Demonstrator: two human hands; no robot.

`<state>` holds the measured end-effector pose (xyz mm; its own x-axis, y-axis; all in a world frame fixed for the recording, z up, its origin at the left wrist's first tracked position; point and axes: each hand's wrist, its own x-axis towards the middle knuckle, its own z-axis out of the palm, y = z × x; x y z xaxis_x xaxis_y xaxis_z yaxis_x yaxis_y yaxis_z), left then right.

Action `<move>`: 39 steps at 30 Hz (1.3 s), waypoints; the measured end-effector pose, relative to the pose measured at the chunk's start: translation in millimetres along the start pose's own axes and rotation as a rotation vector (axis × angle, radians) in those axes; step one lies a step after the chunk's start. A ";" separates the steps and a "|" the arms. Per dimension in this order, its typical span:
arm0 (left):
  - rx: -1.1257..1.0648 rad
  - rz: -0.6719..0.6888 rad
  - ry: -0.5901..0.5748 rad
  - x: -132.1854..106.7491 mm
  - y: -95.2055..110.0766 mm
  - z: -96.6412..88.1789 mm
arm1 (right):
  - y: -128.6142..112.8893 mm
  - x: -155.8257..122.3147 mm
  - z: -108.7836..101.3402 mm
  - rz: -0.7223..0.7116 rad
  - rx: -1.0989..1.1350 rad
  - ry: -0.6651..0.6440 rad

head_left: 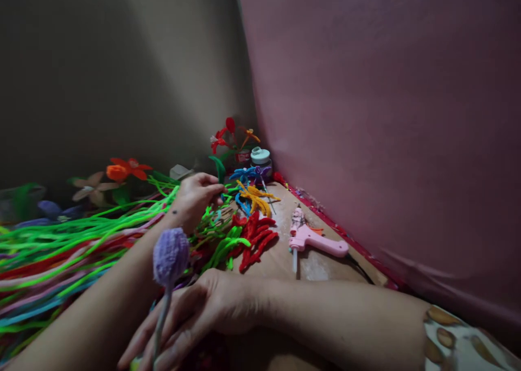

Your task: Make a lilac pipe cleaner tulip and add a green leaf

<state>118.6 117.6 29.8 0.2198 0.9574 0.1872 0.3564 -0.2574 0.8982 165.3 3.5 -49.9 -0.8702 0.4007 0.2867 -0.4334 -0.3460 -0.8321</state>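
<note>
My left hand (195, 197) reaches forward over the pile of bent green pipe cleaners (222, 243), fingers pinched together on a green piece. My right hand (195, 319) lies low near the front and holds the stem of a purple fuzzy pipe-cleaner flower (171, 256), whose round head stands upright between my two forearms. Red bent pipe cleaners (256, 238) lie just right of the green ones. Yellow (256, 197) and blue (244, 176) pipe-cleaner shapes lie farther back.
A pink glue gun (313, 241) lies on the wooden board (321, 265) to the right, cord trailing away. Long straight pipe cleaners (61, 251) in many colours are spread at left. Finished flowers (232, 135) and a small jar (260, 157) stand in the corner by the pink wall.
</note>
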 end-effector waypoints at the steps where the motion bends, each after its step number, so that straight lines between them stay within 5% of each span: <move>1: -0.088 0.024 0.048 0.0 2.9 -2.9 | 0.8 0.3 -0.4 -0.007 0.012 0.007; 4: -0.308 0.078 0.066 1.7 7.3 -11.9 | 2.3 -0.4 1.7 -0.056 0.013 0.116; 6: -0.389 0.048 -0.037 2.7 7.2 -15.9 | 2.0 -1.7 4.0 -0.086 0.009 0.115; 14: -0.307 0.059 0.001 -12.6 18.7 -33.5 | -4.3 -5.2 9.2 -0.160 -0.006 0.180; 25: -0.315 -0.150 0.070 -122.1 9.7 -94.1 | -4.4 -4.6 19.3 -0.254 0.034 0.601; 33: -0.453 -0.227 0.111 -163.7 -28.0 -75.2 | 2.6 -2.9 15.0 -0.248 -0.071 0.720; 39: -0.514 -0.169 0.136 -172.7 -31.2 -51.6 | 0.8 -2.8 22.1 -0.215 -0.242 0.795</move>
<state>22.7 -32.9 -10.0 0.0671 0.9968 0.0424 -0.1201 -0.0341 0.9922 162.2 -16.6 -40.9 -0.3126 0.9438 0.1069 -0.4294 -0.0400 -0.9023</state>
